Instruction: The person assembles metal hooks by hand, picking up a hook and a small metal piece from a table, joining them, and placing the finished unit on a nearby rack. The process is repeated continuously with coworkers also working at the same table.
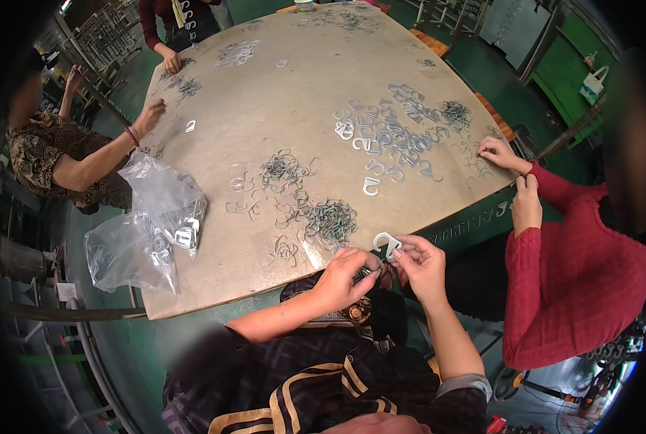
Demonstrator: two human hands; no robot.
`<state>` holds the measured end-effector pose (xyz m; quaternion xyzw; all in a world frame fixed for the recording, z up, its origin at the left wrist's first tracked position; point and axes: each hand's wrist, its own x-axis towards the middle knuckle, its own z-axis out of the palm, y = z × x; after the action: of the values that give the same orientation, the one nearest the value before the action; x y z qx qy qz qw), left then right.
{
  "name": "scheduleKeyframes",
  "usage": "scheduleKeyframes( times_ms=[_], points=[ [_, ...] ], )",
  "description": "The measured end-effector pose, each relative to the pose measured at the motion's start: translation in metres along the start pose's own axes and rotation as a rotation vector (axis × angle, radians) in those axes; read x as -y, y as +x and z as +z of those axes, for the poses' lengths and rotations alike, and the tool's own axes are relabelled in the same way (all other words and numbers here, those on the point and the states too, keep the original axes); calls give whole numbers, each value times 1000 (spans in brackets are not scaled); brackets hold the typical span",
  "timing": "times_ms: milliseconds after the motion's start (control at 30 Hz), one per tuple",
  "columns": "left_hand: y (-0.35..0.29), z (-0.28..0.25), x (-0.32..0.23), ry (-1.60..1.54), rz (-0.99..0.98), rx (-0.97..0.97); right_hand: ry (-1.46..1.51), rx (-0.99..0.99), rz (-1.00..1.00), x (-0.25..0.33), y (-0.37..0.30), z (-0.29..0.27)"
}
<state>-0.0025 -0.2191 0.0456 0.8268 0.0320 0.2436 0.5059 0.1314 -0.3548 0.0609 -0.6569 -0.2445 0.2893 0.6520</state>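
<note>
Just off the near edge of the table (243,108), my two hands are close together. My right hand (423,269) pinches a whitish, flat hook (385,243) between thumb and fingers, its curved end up. Beside it, my left hand (346,278) is closed round several small bent wire clips (364,274), mostly hidden by the fingers. Whether the two hands' pieces touch, I cannot tell. Ahead of my hands lies a dense heap of wire clips (330,220), with a looser pile of clips (282,171) behind it. Farther right, many silver-grey hooks (388,134) are spread over the table.
A clear plastic bag (164,202) holding metal pieces slumps over the left edge. A person in red sleeves (565,289) works close on my right. Another in a patterned shirt (70,163) is at the left, and a third person's hand (171,62) reaches in at the far left.
</note>
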Motion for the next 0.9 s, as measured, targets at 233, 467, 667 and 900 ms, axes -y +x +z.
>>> scheduleKeyframes(
  times_ms=[233,467,667,900],
  points=[
    [-3,2,-2,127,41,9,-67,-50,-75,4,-20,16],
    [-4,-13,12,109,113,-5,-302,-102,-292,12,-29,24],
    [0,-101,83,825,-27,-157,-374,-110,-357,8,-31,14],
    [5,-138,107,1202,-65,231,-315,-106,-313,7,-30,17]
  ],
)
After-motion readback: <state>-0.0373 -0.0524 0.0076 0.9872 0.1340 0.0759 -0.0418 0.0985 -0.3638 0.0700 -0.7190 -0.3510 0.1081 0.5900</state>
